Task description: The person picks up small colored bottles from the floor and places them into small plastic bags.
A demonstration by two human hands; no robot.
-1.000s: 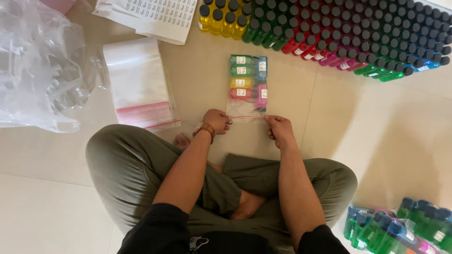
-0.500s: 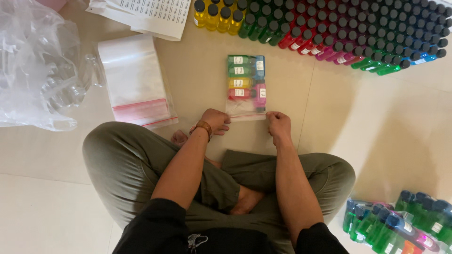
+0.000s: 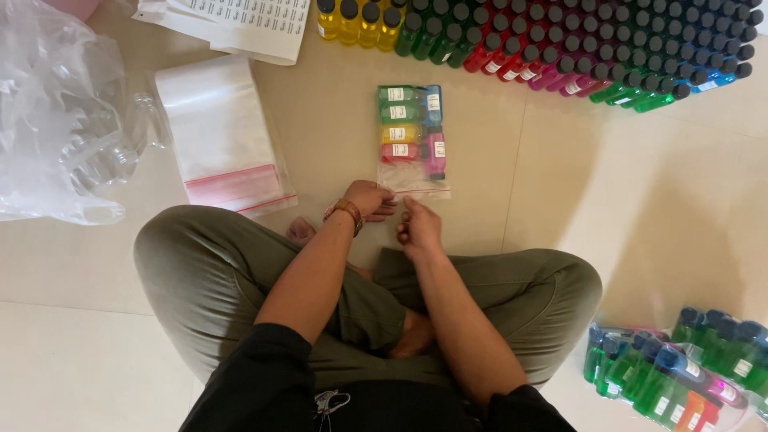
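change: both hands sit closer together than half a second ago. The right hand [image 3: 418, 226] has come in from the bag's right corner to about the middle of the seal strip; the left hand [image 3: 370, 199] has barely shifted.
meaning: reads as a pinch run along the zip closure, so I judge the bag to be at the sealing stage, contents already in.
left hand: fingers curled, tips pressed on the near edge of the small zip bag [image 3: 413, 136], left of centre. Woven band on the wrist.
right hand: loosely fisted, thumb and forefinger tips on the same edge just beside the left. Can't tell whether either hand pinches the strip or only presses it flat.
bag position: flat on the tiled floor [image 3: 656, 208], straight ahead of the crossed legs, closure end toward the person, red line along that end.
bag contents: small bottles lying down, green, green, yellow, red stacked far to near, with a blue and a pink one alongside on the right. Each has a white rectangular label.
bottle rows: capped bottles [image 3: 560, 40] standing along the far edge of view, yellow at left through green, red, pink, green to blue at right, black caps.
empty bags: stack of clear zip bags [image 3: 220, 132] with red closure lines, left of the filled one.
paper: white printed sheet [image 3: 240, 24], far left.
plastic: crumpled clear sack [image 3: 56, 120] at the left edge.
packed bags: filled bags [image 3: 680, 376] at the near right corner.
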